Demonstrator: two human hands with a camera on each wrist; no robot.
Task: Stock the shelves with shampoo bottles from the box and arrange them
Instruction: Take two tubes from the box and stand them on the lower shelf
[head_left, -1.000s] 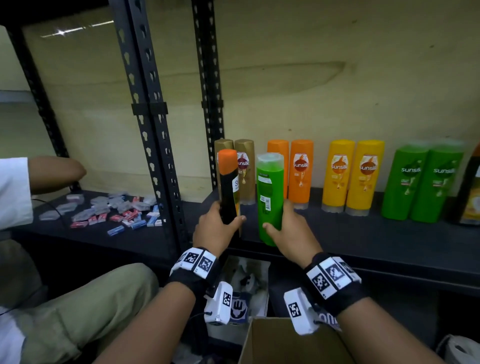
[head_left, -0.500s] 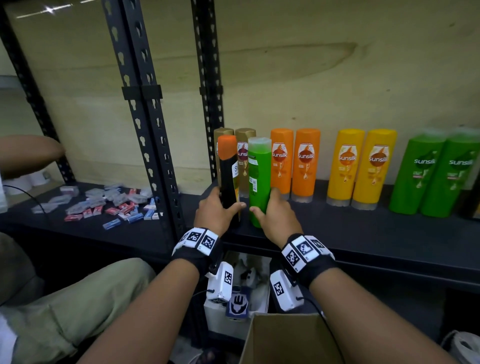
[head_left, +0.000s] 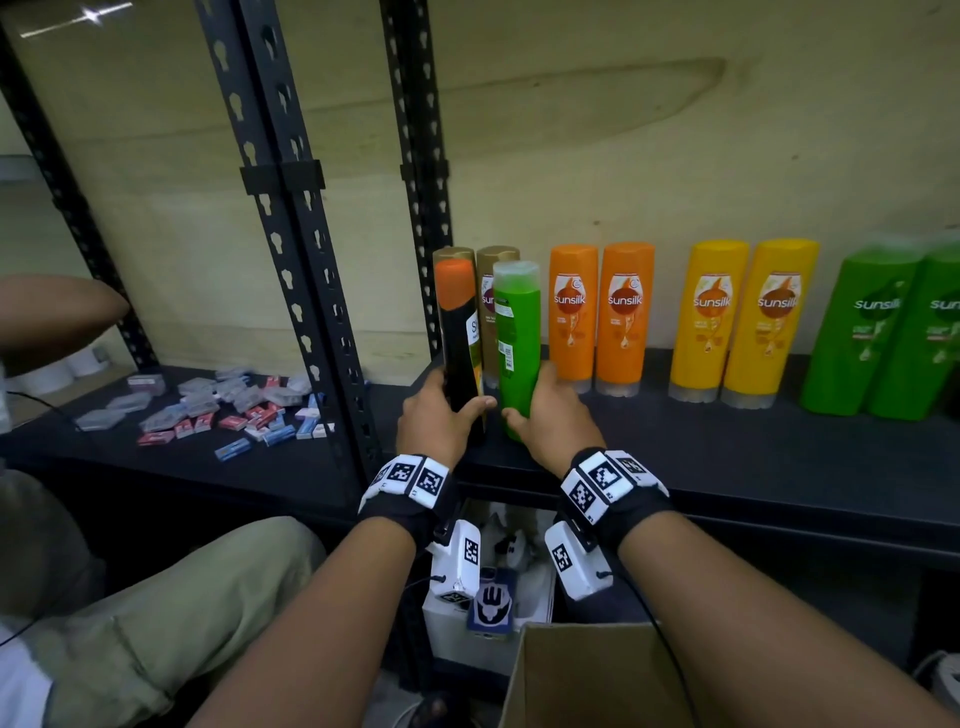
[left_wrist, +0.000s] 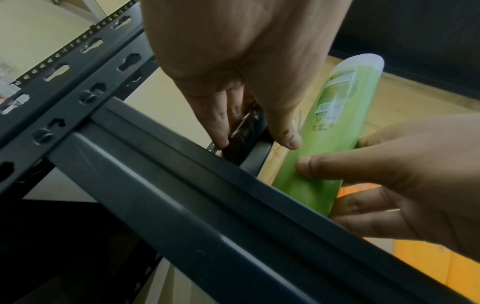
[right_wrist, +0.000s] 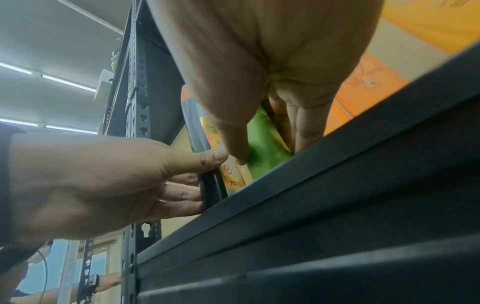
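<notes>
A black bottle is held upright by the left hand, fingers curled round it. A green bottle is held by the right hand. Both are at the front edge of the shelf, near its left corner.

Both your forearms reach forward side by side, wrists banded. Your left hand curls around the black bottle, thumb across its front. Your right hand grips the green bottle low down, thumb in front, fingers behind. The thumbs nearly touch.
</notes>
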